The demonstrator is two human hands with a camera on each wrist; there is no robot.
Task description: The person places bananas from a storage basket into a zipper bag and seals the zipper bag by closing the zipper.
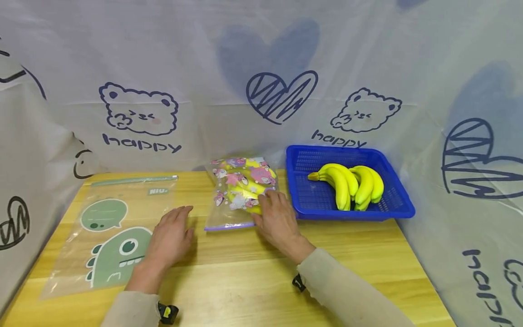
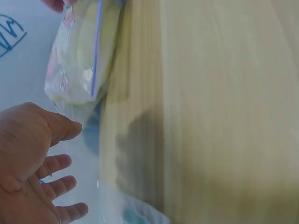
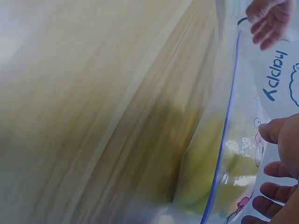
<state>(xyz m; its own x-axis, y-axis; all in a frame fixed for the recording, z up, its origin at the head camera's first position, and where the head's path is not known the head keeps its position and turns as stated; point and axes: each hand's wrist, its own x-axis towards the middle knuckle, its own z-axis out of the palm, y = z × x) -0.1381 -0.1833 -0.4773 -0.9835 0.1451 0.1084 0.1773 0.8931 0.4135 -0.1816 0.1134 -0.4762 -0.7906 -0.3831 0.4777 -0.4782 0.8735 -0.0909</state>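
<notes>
A clear zip bag [image 1: 218, 211] with pink cartoon prints and a purple zip strip lies in the middle of the table, with yellow bananas [image 1: 245, 188] inside. My right hand [image 1: 279, 222] is at this bag's right side, fingertips at the plastic and fingers loosely bent. In the right wrist view its thumb [image 3: 273, 129] is right by the printed face. My left hand [image 1: 171, 236] is open, fingers spread, and overlaps the right edge of a flat zip bag [image 1: 104, 215] with a green dinosaur print. The left wrist view shows that hand's fingers [image 2: 60, 189] around nothing.
A blue plastic basket [image 1: 300, 195] stands at the back right, close to the banana bag, with bunches of bananas [image 1: 347, 184] in it. The wooden table [image 1: 245, 281] is bordered by a white printed cloth [image 1: 196, 54] at the back and sides.
</notes>
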